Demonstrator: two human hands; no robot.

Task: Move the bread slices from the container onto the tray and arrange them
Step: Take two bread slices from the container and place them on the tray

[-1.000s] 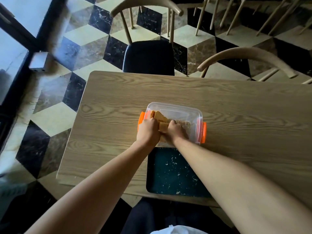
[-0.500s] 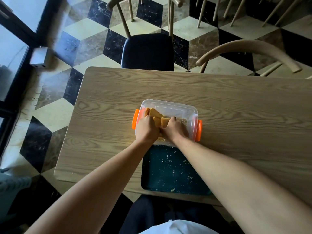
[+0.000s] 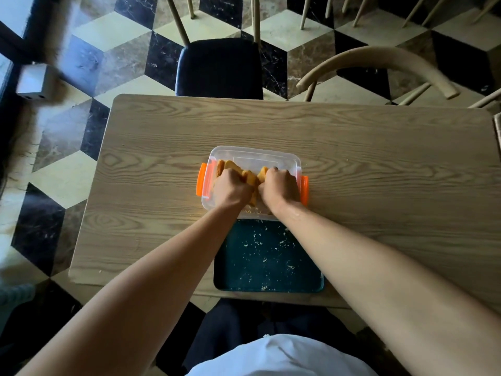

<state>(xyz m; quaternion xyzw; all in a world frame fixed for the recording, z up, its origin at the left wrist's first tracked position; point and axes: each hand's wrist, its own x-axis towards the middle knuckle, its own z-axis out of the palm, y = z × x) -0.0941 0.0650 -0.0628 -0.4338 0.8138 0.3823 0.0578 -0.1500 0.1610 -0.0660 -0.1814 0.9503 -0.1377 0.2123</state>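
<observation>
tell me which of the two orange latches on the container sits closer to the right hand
The orange latch on the container's right end, just beside the right hand. The other latch sits beyond the left hand.

I've got one view only, head-mounted, looking steeply down and forward over the table (image 3: 352, 147); both forearms reach in from six o'clock, floor (image 3: 108, 36) and chairs (image 3: 219, 66) filling twelve o'clock.

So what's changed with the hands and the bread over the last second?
Little. Both hands remain inside the container, closed around bread slices. The right hand has shifted slightly rightward, drawing its slice away from the left hand, so the bunch has spread apart a bit. Nothing has been lifted out. The tray still holds only crumbs, and the container sits in the same spot on the table.
</observation>
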